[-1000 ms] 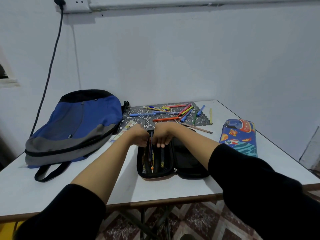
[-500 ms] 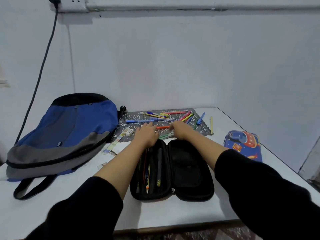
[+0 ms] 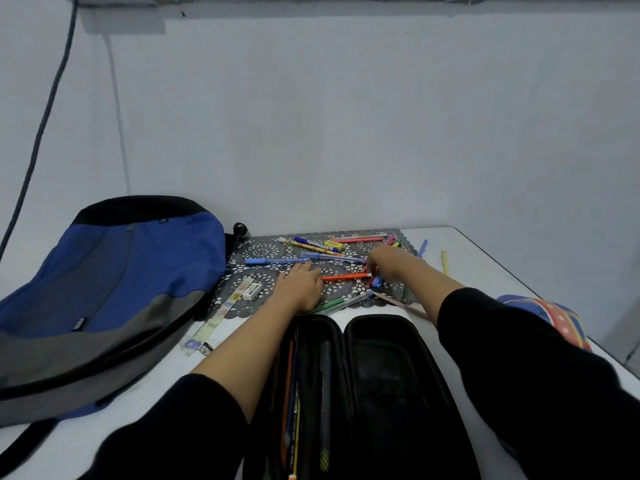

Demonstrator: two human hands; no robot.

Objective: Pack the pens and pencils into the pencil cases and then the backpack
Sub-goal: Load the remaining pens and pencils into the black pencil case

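Over the mat (image 3: 263, 252), left hand (image 3: 300, 284) lies flat, right hand (image 3: 388, 266) curls.

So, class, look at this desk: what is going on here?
A person is packing stationery. Both hands reach past the open black pencil case to the loose pens on the lace mat: the left hand lies flat beside the orange pen, the right hand curls its fingers at that pen's other end, though a firm grip is not clear. A few pens lie in the case's left half. The blue backpack lies to the left, untouched.
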